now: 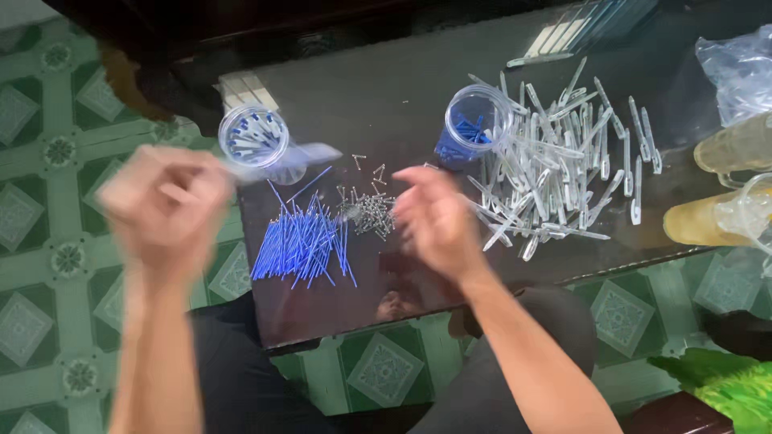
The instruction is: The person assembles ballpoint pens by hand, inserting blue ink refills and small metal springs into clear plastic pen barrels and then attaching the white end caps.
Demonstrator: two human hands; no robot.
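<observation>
Blue thin plastic sticks (304, 241) lie heaped on the dark glossy tabletop (386, 96) between your hands. Your left hand (165, 201) looks clenched, perhaps on a clear piece, though blur hides it. Your right hand (438, 221) hovers loosely curled beside the small metal screws (368, 213), so picking one up seems next.

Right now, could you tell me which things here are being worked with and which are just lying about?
In use:
left hand, blurred
right hand
blue sticks
small screws
clear plastic pieces
two clear cups

Lying about:
yellowish bottles
plastic bag
green thing
</observation>
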